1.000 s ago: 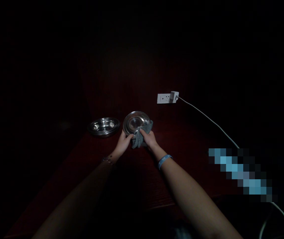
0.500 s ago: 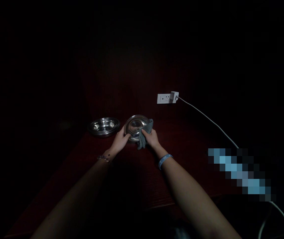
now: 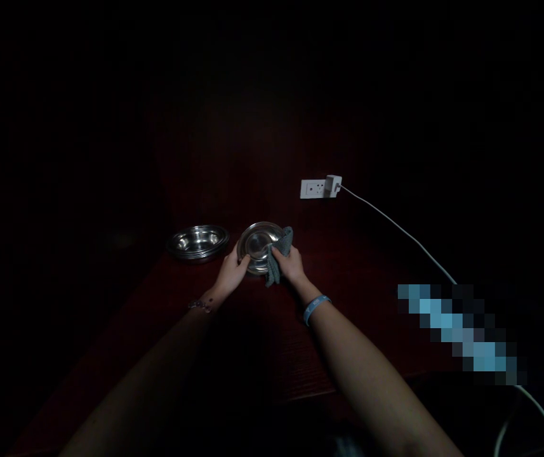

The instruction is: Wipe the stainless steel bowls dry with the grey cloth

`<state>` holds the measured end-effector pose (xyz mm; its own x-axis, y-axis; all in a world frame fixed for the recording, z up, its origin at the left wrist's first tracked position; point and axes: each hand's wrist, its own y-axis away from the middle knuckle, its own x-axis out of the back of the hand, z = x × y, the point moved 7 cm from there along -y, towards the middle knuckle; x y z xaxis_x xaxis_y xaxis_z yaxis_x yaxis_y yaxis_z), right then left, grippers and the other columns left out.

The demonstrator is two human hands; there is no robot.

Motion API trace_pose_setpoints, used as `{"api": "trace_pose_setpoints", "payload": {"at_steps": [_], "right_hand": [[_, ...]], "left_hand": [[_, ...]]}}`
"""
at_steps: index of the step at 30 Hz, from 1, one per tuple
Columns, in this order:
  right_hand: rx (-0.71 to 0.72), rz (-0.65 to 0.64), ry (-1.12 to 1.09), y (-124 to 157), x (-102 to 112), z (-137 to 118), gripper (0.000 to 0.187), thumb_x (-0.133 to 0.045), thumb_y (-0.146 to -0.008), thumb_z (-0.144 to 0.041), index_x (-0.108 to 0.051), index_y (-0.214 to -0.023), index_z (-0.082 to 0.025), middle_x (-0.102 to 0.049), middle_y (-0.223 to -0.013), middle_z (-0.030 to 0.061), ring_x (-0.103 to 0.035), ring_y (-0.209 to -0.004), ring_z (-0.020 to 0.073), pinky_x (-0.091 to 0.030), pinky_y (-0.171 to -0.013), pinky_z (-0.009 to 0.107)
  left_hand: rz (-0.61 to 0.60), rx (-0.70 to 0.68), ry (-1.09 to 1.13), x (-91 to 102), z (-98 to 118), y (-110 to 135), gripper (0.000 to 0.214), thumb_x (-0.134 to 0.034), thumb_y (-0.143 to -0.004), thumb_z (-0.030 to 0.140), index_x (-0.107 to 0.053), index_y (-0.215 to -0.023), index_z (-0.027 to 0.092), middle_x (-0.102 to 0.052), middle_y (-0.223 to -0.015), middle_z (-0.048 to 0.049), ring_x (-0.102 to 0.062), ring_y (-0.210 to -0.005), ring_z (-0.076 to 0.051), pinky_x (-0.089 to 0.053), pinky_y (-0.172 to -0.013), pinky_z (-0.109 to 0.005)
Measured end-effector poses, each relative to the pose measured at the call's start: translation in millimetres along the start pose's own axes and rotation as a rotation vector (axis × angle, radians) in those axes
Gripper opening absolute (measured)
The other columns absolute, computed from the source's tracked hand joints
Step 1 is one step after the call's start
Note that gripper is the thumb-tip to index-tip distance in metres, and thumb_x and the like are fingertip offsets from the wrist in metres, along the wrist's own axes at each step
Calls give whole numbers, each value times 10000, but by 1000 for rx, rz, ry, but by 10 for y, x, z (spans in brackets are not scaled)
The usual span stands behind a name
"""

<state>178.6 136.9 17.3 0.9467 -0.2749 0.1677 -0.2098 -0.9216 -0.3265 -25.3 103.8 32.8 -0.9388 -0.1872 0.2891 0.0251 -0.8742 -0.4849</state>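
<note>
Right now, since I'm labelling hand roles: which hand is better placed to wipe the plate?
Probably the right hand: it holds the cloth against the plate, while the left hand grips the plate's left side.

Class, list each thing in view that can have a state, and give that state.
Dish: tilted, held by both hands
Cloth: bunched against dish
Left hand: closed on dish
Right hand: closed on cloth
Stack: nested, upright
Charger: plugged in
Cable: connected to charger

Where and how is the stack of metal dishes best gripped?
Probably take the stack of metal dishes by its rim, from left and right: it sits upright, round, edges flaring outward. The left hand holds another dish, the right hand a cloth against it.
</note>
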Motion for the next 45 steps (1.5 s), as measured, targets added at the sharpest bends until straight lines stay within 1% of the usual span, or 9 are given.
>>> {"api": "trace_pose_setpoints", "payload": {"at_steps": [3, 7, 11, 18, 25, 30, 33, 36, 45], "right_hand": [[-16, 7, -8, 12, 10, -11, 167, -779, -867, -336, -780, -931, -182, -859, -1004, 99, -817, -950, 260, -631, -902, 358], [-22, 27, -19, 32, 41, -41, 227, -769, -892, -394, -798, -957, -179, -863, -1043, 112, -820, -1002, 269, -626, -923, 359], [-14, 32, -31, 20, 48, -26, 244, -766, -896, -421, -798, -942, -183, -865, -1017, 103, -820, -992, 255, -626, -911, 338], [43, -16, -40, -28, -18, 27, 186, -774, -871, -368, -769, -921, -189, -851, -944, 78, -806, -901, 232, -632, -840, 319], [11, -28, -44, -32, -48, 57, 158, -822, -795, -283, -754, -905, -193, -849, -944, 69, -802, -895, 238, -646, -854, 342], [2, -56, -39, -11, -56, 33, 273, -857, -750, -264, -752, -991, -190, -854, -1027, 83, -808, -963, 255, -647, -920, 378], [21, -53, -35, 21, -43, -15, 375, -887, -727, -264, -747, -1068, -194, -854, -1074, 78, -804, -1006, 249, -640, -964, 384], [29, -39, -33, 52, -25, -48, 414, -892, -729, -266, -740, -1108, -196, -852, -1093, 74, -800, -1012, 238, -636, -975, 379], [13, -22, -24, 85, -8, -109, 288, -848, -789, -256, -756, -1054, -192, -857, -1074, 70, -800, -990, 225, -626, -912, 335]], "left_hand": [[6, -4, 22, -15, -23, 0, 467, -616, -928, 249, -691, -1377, 145, -833, -1228, -139, -776, -1193, -310, -568, -1144, -485], [-8, -7, 27, -50, -3, 13, 545, -643, -924, 261, -651, -1454, 131, -817, -1292, -156, -763, -1236, -310, -553, -1167, -477], [-15, -19, 33, -70, 10, 21, 549, -637, -938, 263, -637, -1475, 152, -795, -1364, -152, -742, -1289, -299, -538, -1184, -465], [9, -3, 65, -56, -82, 1, 510, -638, -943, 279, -659, -1435, 148, -798, -1339, -166, -736, -1304, -323, -522, -1210, -510], [18, -5, 93, -55, -152, -13, 518, -630, -962, 320, -644, -1449, 145, -797, -1322, -171, -718, -1333, -334, -511, -1224, -533], [17, -21, 76, -72, -158, -13, 518, -612, -969, 302, -628, -1460, 136, -769, -1380, -185, -701, -1363, -331, -483, -1249, -537], [30, -37, 78, -75, -160, -9, 516, -600, -967, 283, -621, -1465, 146, -767, -1391, -173, -701, -1361, -318, -487, -1247, -527], [38, -37, 76, -76, -161, -4, 526, -597, -965, 272, -609, -1478, 155, -762, -1409, -162, -703, -1357, -303, -498, -1239, -501], [19, -25, 91, -83, -114, 5, 522, -605, -959, 255, -610, -1472, 157, -778, -1373, -157, -717, -1332, -298, -513, -1225, -503]]}}
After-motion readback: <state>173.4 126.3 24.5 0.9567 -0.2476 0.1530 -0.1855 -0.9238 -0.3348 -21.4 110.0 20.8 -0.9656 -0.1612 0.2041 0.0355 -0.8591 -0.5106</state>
